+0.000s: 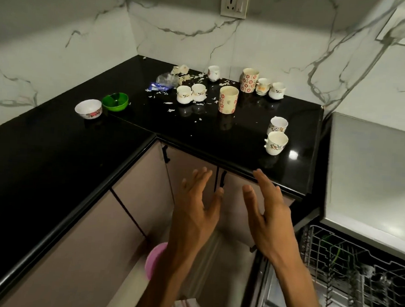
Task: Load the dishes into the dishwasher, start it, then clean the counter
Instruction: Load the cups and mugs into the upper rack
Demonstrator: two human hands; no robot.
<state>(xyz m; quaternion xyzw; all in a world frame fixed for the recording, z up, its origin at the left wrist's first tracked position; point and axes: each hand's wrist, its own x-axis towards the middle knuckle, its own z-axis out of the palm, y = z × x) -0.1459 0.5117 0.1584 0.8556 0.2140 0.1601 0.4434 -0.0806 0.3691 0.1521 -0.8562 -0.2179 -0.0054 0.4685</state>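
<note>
Glossy black L-shaped worktop (54, 158) under white marbled walls carries patterned white ceramic cups (276, 143), scraps and two bowls — well beyond both grips: left hand (197, 207) and right hand (268, 212) hover released, empty, beside the wire dishwasher rack (355, 269).

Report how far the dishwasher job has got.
Done: the dishwasher rack is pulled out, no dishes visible in it. In hand: nothing; the left hand and right hand hover open below the counter. Left: cups, mugs, bowls, then the scraps.
</note>
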